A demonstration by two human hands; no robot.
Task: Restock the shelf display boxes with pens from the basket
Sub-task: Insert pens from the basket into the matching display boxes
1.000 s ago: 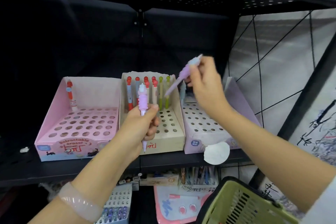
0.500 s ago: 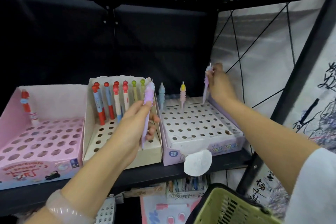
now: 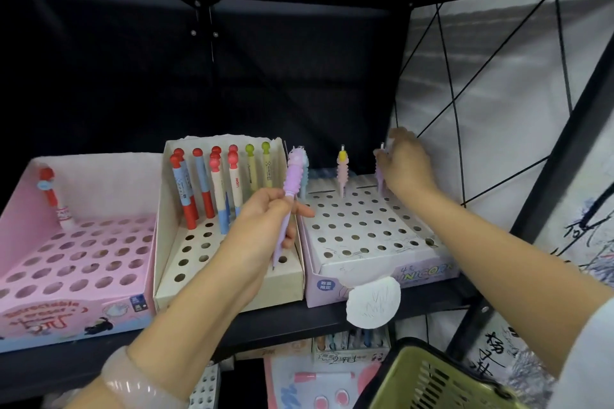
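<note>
Lilac card makes up the display box (image 3: 375, 242) at the right end of the black shelf (image 3: 282, 319), and everything else sits in relation to it. Its perforated top is mostly bare holes. Along its back row stand a blue pen (image 3: 303, 181) at the left, half hidden, a pink pen with a yellow cap (image 3: 342, 171) near the middle, and a purple pen (image 3: 379, 173) toward the right.

The right hand (image 3: 403, 166) is at that back row, its fingers curled about the purple pen, which stands upright in the box; most of the pen is hidden behind the hand.

Just left of the lilac box, the left hand (image 3: 262, 226) grips a second, lilac ribbed pen (image 3: 287, 202) around its lower barrel, the pen nearly upright with its figured top above the fist. It is held in front of the cream box (image 3: 229, 282), which touches the lilac box's left side and carries red-capped, pink-capped and green-capped pens (image 3: 212, 183) in its rear rows. A pale bracelet (image 3: 133, 382) circles the left wrist.

Farther left again is a pink box (image 3: 73, 276) with one red-topped pen (image 3: 53, 196) in its back corner.

Below the lilac box's front edge, a white round tag (image 3: 373, 302) hangs over the shelf lip, and lower still the rim of the green basket (image 3: 438, 378) shows.
</note>
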